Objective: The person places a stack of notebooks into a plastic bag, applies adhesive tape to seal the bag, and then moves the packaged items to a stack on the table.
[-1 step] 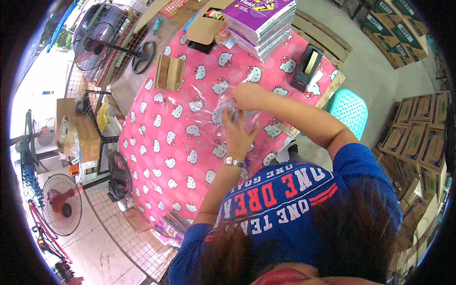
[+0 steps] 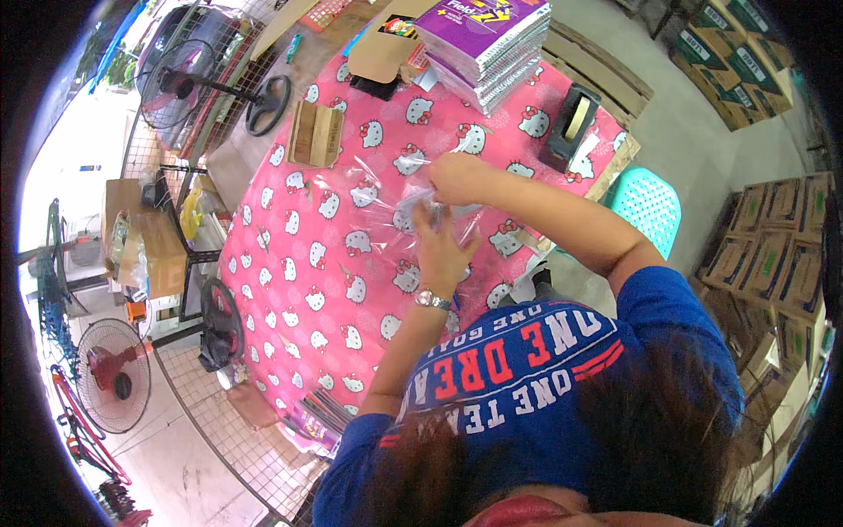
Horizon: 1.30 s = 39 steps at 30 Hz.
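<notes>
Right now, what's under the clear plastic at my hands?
Under the plastic, the pink cloth shows through, with its printed cat figures. Whatever lies directly beneath your left hand and right hand is covered, so I can't tell.

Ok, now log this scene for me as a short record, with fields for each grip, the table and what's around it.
Left grip: fingers and thumb spread, at the clear plastic
Right grip: curled, just beyond the left, at the same plastic; exact hold hidden
Left wrist: silvery watch
Table cover: pink, cat-face pattern
Table, far side: stack of purple-covered books; black tape dispenser to its right
Beside table, right: teal perforated stool
Background: fan at left; stacked cartons at right
</notes>
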Each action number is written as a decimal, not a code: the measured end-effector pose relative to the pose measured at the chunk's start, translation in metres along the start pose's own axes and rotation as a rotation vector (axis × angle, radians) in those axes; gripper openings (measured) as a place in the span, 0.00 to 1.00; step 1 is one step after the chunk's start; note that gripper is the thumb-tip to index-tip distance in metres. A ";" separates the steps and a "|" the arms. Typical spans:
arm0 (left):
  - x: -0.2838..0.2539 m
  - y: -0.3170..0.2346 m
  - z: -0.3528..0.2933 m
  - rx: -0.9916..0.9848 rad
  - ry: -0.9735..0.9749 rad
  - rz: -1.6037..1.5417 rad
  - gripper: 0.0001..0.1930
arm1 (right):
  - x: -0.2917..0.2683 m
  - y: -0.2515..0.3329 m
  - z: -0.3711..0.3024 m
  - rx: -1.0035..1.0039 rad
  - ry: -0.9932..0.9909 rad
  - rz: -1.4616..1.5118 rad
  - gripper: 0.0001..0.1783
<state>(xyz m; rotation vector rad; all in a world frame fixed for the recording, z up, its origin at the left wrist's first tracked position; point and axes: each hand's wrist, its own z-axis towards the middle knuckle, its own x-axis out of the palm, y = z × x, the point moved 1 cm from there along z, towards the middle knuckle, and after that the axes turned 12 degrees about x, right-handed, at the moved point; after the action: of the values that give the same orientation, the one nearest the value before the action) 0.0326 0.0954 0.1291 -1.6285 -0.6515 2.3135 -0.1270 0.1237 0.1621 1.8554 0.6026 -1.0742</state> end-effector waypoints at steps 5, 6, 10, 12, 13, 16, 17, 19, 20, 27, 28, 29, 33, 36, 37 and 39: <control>-0.006 -0.008 0.002 0.020 0.066 0.113 0.35 | 0.014 -0.012 -0.012 0.106 -0.039 0.018 0.17; -0.009 -0.004 0.001 0.018 0.059 0.119 0.35 | 0.012 -0.016 -0.016 0.228 -0.042 0.056 0.21; -0.038 0.019 0.000 0.325 0.181 0.181 0.22 | 0.003 -0.032 -0.022 0.350 -0.110 0.027 0.29; -0.056 0.014 0.023 0.589 0.218 0.309 0.17 | 0.029 -0.069 0.000 0.125 -0.214 0.402 0.33; -0.068 0.011 0.038 0.565 0.237 0.169 0.15 | 0.036 -0.075 0.010 0.136 -0.220 0.401 0.33; -0.083 0.033 0.055 0.447 0.186 -0.140 0.16 | 0.032 -0.046 0.027 -0.136 0.311 1.051 0.27; -0.083 0.041 0.053 0.343 0.112 -0.321 0.19 | 0.022 -0.036 0.023 -0.142 0.313 1.058 0.27; -0.075 0.042 0.048 0.276 -0.032 -0.308 0.22 | 0.006 -0.032 0.011 -0.213 0.247 0.750 0.26; -0.073 0.042 0.046 0.204 -0.185 -0.289 0.26 | 0.004 -0.032 0.000 -0.204 0.239 0.755 0.26; -0.039 0.079 0.030 0.392 0.080 -0.114 0.24 | 0.020 -0.022 -0.053 -0.522 -0.210 0.394 0.31; -0.037 0.082 0.024 0.355 0.051 -0.126 0.21 | 0.035 -0.020 -0.053 -0.471 -0.384 0.246 0.35; -0.033 0.084 0.021 0.319 0.022 -0.142 0.17 | 0.050 -0.017 -0.053 -0.463 -0.385 0.244 0.35; -0.024 0.083 0.013 0.224 -0.063 -0.192 0.10 | 0.043 -0.001 -0.045 0.015 -0.261 0.263 0.38; -0.025 0.084 0.020 0.150 -0.141 -0.064 0.13 | 0.011 0.011 -0.038 0.229 -0.082 0.302 0.36; -0.028 0.082 0.022 0.114 -0.111 0.006 0.11 | 0.006 0.007 -0.037 0.241 -0.092 0.316 0.35; -0.033 0.075 0.027 0.080 -0.086 0.064 0.09 | 0.018 -0.016 -0.033 0.205 -0.278 0.454 0.33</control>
<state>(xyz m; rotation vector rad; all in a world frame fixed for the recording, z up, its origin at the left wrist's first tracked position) 0.0229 0.0099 0.1275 -1.5438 -0.5236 2.4337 -0.1154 0.1602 0.1476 1.8482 -0.0943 -1.0821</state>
